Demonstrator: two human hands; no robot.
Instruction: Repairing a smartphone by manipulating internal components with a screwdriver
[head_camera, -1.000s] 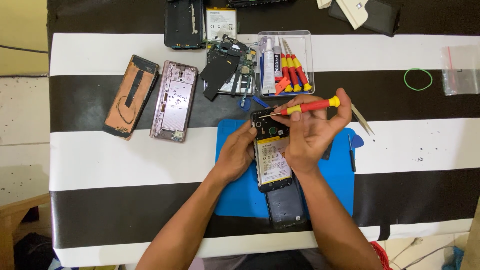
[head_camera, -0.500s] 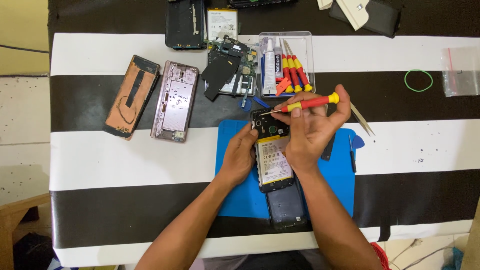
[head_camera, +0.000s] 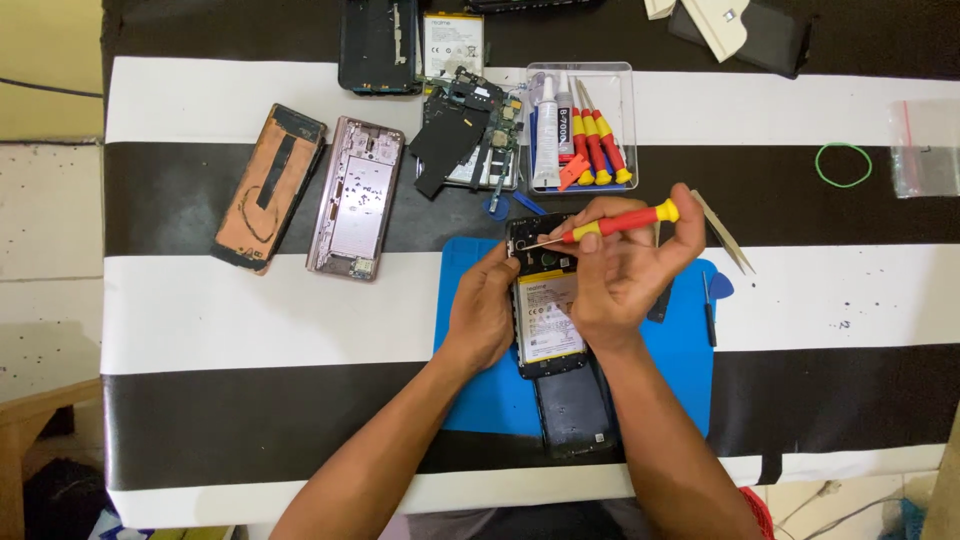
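holding a red and yellow screwdriver (head_camera: 612, 221) pinched between thumb and fingers, the right hand (head_camera: 625, 270) sits at the centre of the frame, with the tool's tip lying on the top end of an opened phone (head_camera: 545, 300). the left hand (head_camera: 482, 310) curls against the phone's left edge, fingers pressed to its side, steadying it. the phone lies back-up on a blue mat (head_camera: 680, 350), its battery exposed; a dark back cover (head_camera: 574, 412) lies just below it on the same mat. the mat rests on a black and white striped table (head_camera: 200, 310).

upper centre: a clear tray (head_camera: 582, 125) holding more red and yellow screwdrivers and a glue tube. left of the tray, a heap of loose phone boards and parts (head_camera: 465, 140). left of centre: a pinkish phone frame (head_camera: 355, 198) and, just beside it, a copper-coloured back panel (head_camera: 268, 187). right of the hand, tweezers (head_camera: 722, 232) and a blue pick (head_camera: 720, 287). upper right: a green rubber band (head_camera: 843, 164).
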